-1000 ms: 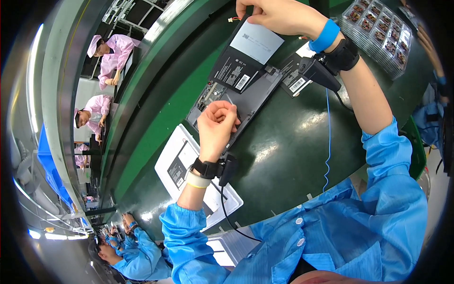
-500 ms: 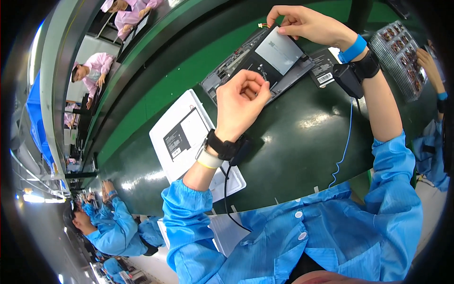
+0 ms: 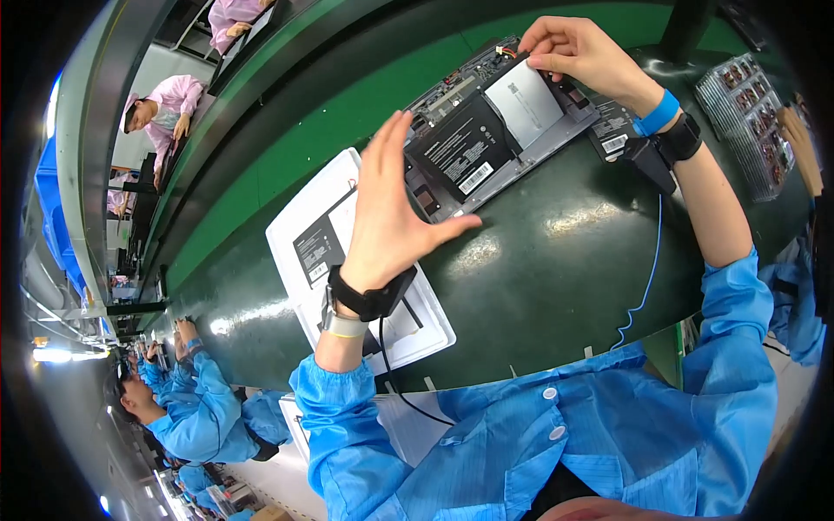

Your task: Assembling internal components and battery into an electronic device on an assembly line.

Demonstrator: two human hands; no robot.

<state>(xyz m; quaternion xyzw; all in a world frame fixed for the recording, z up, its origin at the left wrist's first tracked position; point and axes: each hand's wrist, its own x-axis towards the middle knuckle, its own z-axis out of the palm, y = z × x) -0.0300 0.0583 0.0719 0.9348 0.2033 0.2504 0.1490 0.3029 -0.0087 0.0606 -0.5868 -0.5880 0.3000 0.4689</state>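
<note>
Black battery (image 3: 467, 146), left hand (image 3: 384, 227) splayed, right hand (image 3: 598, 64) pinching corner

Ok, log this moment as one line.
left hand: open, near chassis | right hand: pinching battery corner | battery: in chassis, seating unclear | white tray: left of chassis

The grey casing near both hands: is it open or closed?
Open: the grey casing shows its circuitry and a black battery uncovered.
</note>
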